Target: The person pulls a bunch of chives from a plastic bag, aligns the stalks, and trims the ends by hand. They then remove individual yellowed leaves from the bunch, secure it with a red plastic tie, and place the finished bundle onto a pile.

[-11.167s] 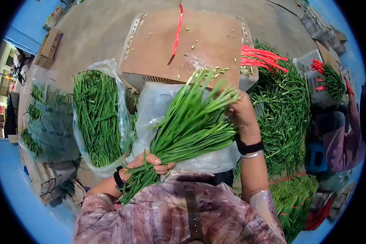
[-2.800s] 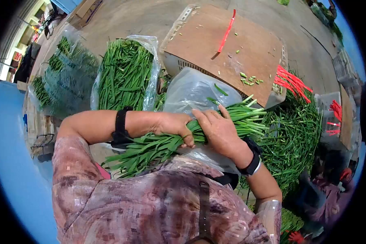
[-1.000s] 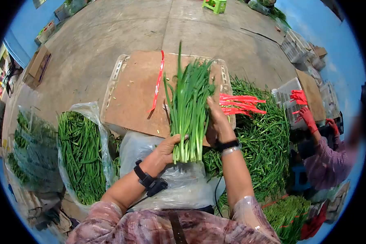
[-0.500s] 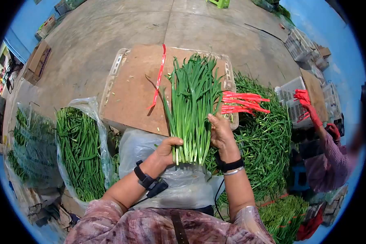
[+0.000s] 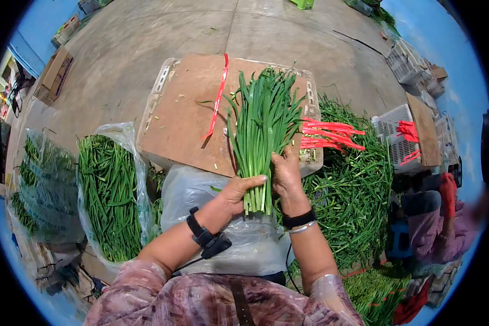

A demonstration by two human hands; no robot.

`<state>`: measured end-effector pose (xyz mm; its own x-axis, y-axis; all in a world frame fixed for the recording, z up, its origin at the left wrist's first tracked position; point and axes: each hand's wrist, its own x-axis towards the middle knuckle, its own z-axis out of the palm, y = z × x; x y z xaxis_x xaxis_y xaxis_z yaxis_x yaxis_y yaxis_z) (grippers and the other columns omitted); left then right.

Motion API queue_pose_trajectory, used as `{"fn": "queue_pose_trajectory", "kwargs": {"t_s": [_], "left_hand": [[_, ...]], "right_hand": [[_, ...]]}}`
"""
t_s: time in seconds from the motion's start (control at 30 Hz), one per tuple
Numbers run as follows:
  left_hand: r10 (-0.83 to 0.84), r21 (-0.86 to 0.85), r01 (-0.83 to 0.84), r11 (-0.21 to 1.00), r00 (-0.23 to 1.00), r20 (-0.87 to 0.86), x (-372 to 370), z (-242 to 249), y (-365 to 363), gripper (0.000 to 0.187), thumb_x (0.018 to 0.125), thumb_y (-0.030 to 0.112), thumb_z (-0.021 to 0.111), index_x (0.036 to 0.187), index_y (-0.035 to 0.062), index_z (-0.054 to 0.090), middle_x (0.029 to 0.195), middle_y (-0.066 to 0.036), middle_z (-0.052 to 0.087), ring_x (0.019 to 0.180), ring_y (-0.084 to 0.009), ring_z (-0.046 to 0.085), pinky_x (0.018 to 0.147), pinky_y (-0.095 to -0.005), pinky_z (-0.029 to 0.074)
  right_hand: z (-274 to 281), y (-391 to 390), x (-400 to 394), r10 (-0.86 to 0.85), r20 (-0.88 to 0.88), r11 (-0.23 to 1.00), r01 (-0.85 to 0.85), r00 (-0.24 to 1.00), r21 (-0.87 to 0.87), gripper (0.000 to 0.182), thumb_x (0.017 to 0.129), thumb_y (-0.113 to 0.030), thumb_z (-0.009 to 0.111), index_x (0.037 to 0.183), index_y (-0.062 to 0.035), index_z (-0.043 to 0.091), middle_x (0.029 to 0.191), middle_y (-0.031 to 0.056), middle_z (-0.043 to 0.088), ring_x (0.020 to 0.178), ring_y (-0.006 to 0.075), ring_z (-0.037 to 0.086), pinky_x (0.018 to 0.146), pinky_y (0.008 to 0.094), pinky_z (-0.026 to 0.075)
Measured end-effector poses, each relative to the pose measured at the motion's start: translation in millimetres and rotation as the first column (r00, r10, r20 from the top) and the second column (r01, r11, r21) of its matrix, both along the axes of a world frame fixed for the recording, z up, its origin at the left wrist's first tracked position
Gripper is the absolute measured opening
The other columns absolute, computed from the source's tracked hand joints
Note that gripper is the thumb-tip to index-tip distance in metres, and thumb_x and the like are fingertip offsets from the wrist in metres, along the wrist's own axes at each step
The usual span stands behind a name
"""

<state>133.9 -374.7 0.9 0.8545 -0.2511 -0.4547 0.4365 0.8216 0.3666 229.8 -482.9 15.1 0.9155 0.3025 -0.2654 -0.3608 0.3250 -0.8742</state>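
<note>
"Why did we hold the greens [image 5: 263,117] partly over the board [image 5: 187,106], stalks [image 5: 254,160] nearest us?"

"Probably for grip: our left hand [image 5: 240,191] wrapped the stalks; our right hand [image 5: 286,173] cupped their right side, how closed we couldn't tell."

"And the ribbon [image 5: 218,98]?"

"It lay left, presumably for easy reach."

Bunch of green stalks [image 5: 263,127], one. Long, flat, dark-green leaves [image 5: 269,92] are spread toward twelve o'clock; pale stem ends [image 5: 258,206] are gathered at six. Lower stems are clasped at seven o'clock by the left hand [image 5: 236,194], touched at five by the right hand [image 5: 288,175].
</note>
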Motion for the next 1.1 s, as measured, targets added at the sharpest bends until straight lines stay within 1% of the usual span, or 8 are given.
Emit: {"fn": "queue_pose_trajectory", "kwargs": {"t_s": [0.2,0.33,0.37,0.47,0.6,0.8,0.9,1.1], "left_hand": [[0.026,0.083,-0.030,0.996,0.999,0.048,-4.4,-4.1,-6.0,0.039,0.074,0.007,0.071,0.110,0.0026,0.057,0.093,-0.011,0.066,0.080,-0.0220,0.066,0.072,-0.0365,0.057],[-0.018,0.020,0.016,1.000,0.997,0.075,-8.9,6.2,-4.3,0.042,0.072,0.004,0.070,0.111,0.0010,0.056,0.095,-0.014,0.066,0.079,-0.0224,0.066,0.071,-0.0342,0.057],[-0.014,0.030,0.012,0.999,0.998,0.061,-9.8,6.9,-4.7,0.043,0.071,0.004,0.071,0.111,0.0009,0.056,0.096,-0.015,0.066,0.080,-0.0223,0.066,0.072,-0.0340,0.056],[-0.001,0.061,0.000,0.998,1.000,0.023,-15.0,2.8,-7.9,0.045,0.070,0.003,0.072,0.112,0.0009,0.056,0.097,-0.015,0.065,0.082,-0.0217,0.065,0.073,-0.0336,0.055],[0.005,0.102,-0.010,0.995,0.999,0.046,-14.3,-1.2,-10.2,0.046,0.070,-0.001,0.071,0.113,0.0009,0.056,0.099,-0.014,0.065,0.085,-0.0222,0.064,0.075,-0.0340,0.054],[0.002,0.307,-0.010,0.952,1.000,0.028,-17.0,-7.0,-12.5,0.043,0.069,-0.002,0.072,0.110,0.0020,0.059,0.098,-0.006,0.064,0.085,-0.0169,0.061,0.080,-0.0311,0.050],[0.039,0.389,-0.047,0.920,0.999,0.028,-18.5,-2.4,-12.8,0.039,0.069,-0.002,0.074,0.105,0.0034,0.062,0.095,-0.003,0.064,0.081,-0.0133,0.061,0.076,-0.0294,0.051],[0.045,0.520,-0.085,0.850,0.995,0.088,-17.8,-3.0,-14.4,0.038,0.069,-0.002,0.073,0.104,0.0021,0.061,0.096,-0.003,0.064,0.082,-0.0124,0.060,0.076,-0.0281,0.049]], "right_hand": [[-16.8,-1.0,-10.1,-0.046,-0.135,0.990,0.063,0.990,0.122,0.032,0.082,0.008,0.048,0.113,0.0081,0.051,0.105,0.0150,0.060,0.088,0.0206,0.061,0.078,0.0310,0.050],[6.9,-22.7,2.7,0.184,0.230,0.884,-0.059,0.956,-0.464,0.035,0.080,0.003,0.052,0.115,0.0053,0.051,0.094,0.0136,0.062,0.078,0.0244,0.062,0.069,0.0351,0.050],[7.4,-34.3,14.2,0.305,0.378,0.691,0.070,0.874,-0.720,0.037,0.078,-0.001,0.056,0.114,0.0040,0.052,0.085,0.0147,0.063,0.072,0.0275,0.062,0.065,0.0380,0.049],[5.0,-59.2,68.9,0.309,0.803,0.426,0.681,0.509,-0.596,0.035,0.079,-0.010,0.058,0.112,0.0016,0.057,0.081,0.0183,0.062,0.074,0.0369,0.059,0.069,0.0443,0.048],[74.1,-15.1,122.4,0.106,0.533,0.859,0.192,0.839,-0.474,0.019,0.082,-0.004,0.057,0.096,0.0077,0.063,0.078,0.0191,0.065,0.071,0.0269,0.065,0.065,0.0356,0.051],[-19.1,30.1,217.9,0.506,0.316,0.483,0.040,0.803,-0.875,0.023,0.086,-0.016,0.060,0.079,0.0051,0.066,0.062,0.0097,0.063,0.052,0.0208,0.060,0.045,0.0329,0.046],[-20.1,39.6,236.8,0.440,0.057,0.231,-0.051,0.896,-0.972,0.028,0.083,-0.021,0.058,0.083,0.0067,0.065,0.078,0.0203,0.066,0.075,0.0294,0.066,0.068,0.0408,0.051],[-4.0,20.5,223.6,0.237,-0.049,0.821,-0.227,0.970,-0.525,0.015,0.080,-0.018,0.062,0.073,-0.0043,0.061,0.062,0.0060,0.057,0.048,0.0160,0.051,0.044,0.0312,0.039]]}}
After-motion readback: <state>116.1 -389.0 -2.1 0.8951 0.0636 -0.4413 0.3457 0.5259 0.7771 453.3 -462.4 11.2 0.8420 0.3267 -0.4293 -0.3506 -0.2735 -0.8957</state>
